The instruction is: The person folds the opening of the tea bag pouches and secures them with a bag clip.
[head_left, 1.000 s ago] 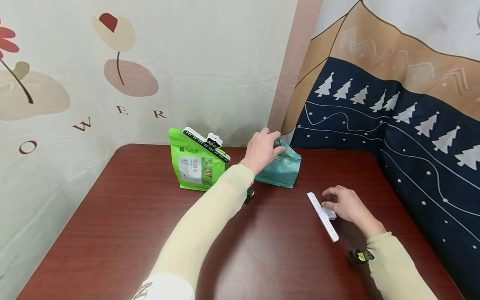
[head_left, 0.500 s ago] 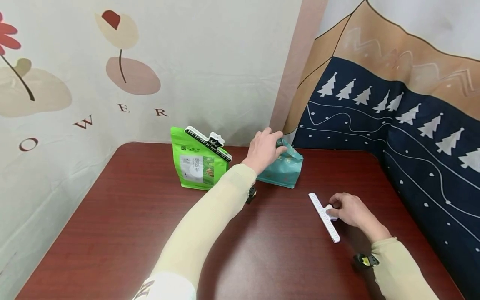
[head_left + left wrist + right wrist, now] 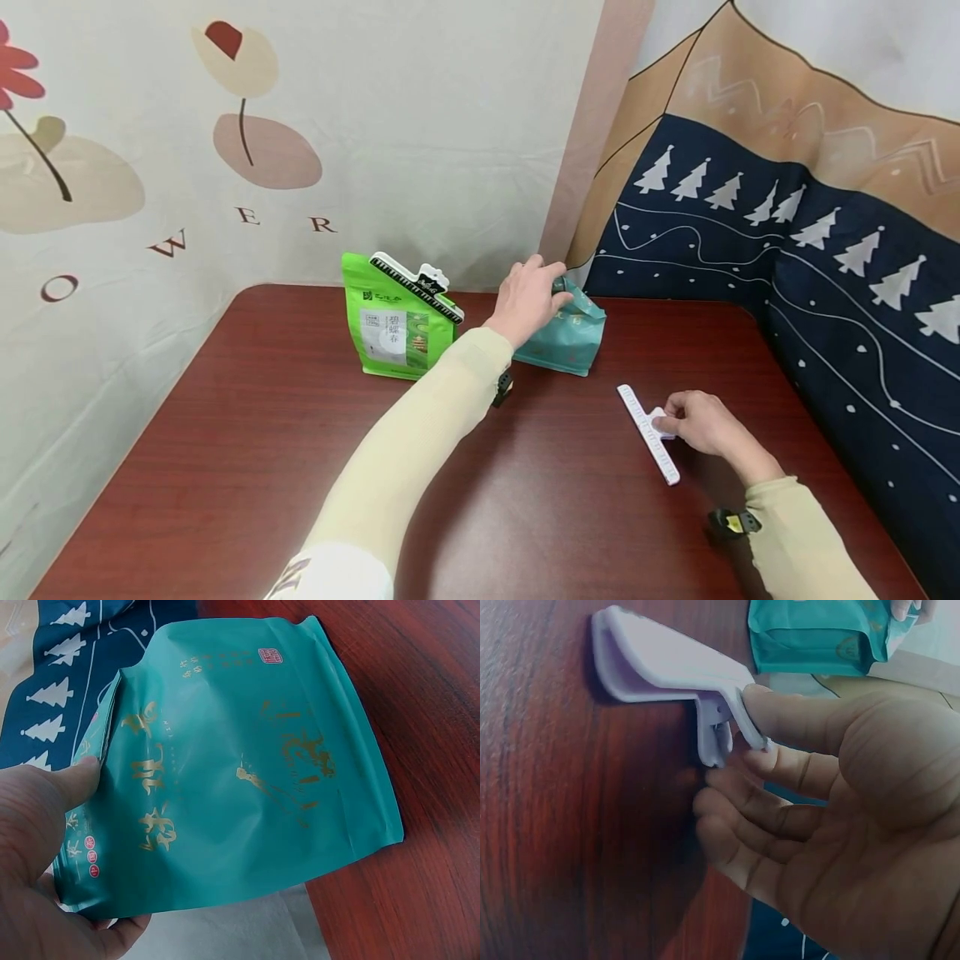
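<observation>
A teal pouch [image 3: 567,340] with gold lettering stands near the back of the table. My left hand [image 3: 525,300] grips its folded top edge; in the left wrist view the thumb lies on the front of the pouch [image 3: 225,772] and fingers curl behind it. Farther right, a white bag clip [image 3: 647,435] with a long bar lies on the tabletop. My right hand [image 3: 703,423] pinches the clip's handle between thumb and index finger. From the right wrist view, the thumb presses the upper lever of the clip [image 3: 679,656] while the other fingers curl loosely below.
Left of the teal pouch stands a bright green pouch [image 3: 386,337], with a black-and-white clip [image 3: 420,285] slanting across its top corner. The dark red table [image 3: 247,467] meets printed cloth [image 3: 450,150] hung behind it and along the right side.
My right hand has shifted slightly right and closed thumb and index finger on the clip's handle. The left hand keeps its grip on the teal pouch. The view has shifted slightly.
</observation>
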A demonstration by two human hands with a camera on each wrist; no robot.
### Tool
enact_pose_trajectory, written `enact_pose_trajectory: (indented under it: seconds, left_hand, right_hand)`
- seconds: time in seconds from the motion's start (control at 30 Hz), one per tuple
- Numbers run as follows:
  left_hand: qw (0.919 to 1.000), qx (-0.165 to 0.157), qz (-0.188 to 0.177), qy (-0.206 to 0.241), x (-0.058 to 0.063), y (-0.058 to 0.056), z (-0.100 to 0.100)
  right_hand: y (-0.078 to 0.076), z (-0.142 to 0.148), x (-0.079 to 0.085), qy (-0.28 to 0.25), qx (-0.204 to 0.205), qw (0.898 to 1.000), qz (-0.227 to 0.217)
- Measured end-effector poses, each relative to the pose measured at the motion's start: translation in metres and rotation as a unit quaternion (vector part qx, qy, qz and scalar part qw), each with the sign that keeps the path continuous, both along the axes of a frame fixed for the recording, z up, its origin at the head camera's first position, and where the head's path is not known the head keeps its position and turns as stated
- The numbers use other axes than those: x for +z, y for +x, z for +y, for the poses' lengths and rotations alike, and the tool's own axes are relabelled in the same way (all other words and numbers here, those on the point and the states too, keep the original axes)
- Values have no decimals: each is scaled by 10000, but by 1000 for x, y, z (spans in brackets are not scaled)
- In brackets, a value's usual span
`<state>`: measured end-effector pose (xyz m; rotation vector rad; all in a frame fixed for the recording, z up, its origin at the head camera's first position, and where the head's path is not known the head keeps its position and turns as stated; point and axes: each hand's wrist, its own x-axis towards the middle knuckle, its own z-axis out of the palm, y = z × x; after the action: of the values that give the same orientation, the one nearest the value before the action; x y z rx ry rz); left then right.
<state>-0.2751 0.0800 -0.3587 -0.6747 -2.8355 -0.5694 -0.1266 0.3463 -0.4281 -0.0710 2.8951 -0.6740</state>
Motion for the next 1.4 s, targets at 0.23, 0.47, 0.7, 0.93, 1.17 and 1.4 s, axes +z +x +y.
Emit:
enact_pose_trajectory:
  seconds: [0.23,0.47,0.7,0.93,1.17,1.4]
  left_hand:
    - [10000,-17,-16,-19,1,0,0]
    - [10000,-29,5,35,1,1,0]
    - [10000,-53,-61,-24,3,0,0]
    - [10000,-73,-2,27,1,-1,0]
    - [9999,-24,-120,-52,1,-1,0]
    - [9999,-36,-140,-39,2,-1,-1]
  right_hand:
    - [-1,1,6,-193,-140,9996,-154]
    - [-4,0,13,-166,-320,9993,72]
    - [-8,-3,18,-312,-518,9967,550]
    - [-11,-8,24,-454,-639,9925,936]
    - [-12,-10,29,-566,-638,9862,1419]
    - [-15,-12,35,-648,-673,9838,1532]
